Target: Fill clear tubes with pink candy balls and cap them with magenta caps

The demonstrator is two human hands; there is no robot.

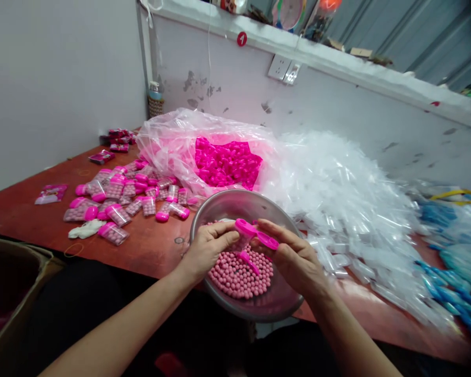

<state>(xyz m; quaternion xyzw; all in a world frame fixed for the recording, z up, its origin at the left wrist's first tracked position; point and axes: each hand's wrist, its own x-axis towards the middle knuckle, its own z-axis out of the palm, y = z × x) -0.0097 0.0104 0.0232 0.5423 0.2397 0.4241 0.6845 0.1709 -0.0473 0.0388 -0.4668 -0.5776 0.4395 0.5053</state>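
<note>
Above a metal bowl [208, 207] of pink beads [239, 280], my left hand [210, 243] pinches a small clear plastic bottle with a pink cap [245, 228]. My right hand [298, 259] has its thumb and fingers closed on a pink oval lid [267, 241] right beside that cap. Whether lid and cap are joined I cannot tell. Just below the bottle, a narrow pink plastic piece [249, 263] shows over the beads; its kind is unclear. Several filled bottles with pink caps [115, 186] lie in a pile on the red table [145, 248], left of the bowl.
Behind the bowl, an open plastic bag [160, 133] holds many pink caps [227, 162]. A large heap of clear empty bottles [337, 183] spreads to the right, near blue plastic bags [455, 262]. At lower left stands a cardboard box [27, 283]. Pink packets [51, 193] lie far left.
</note>
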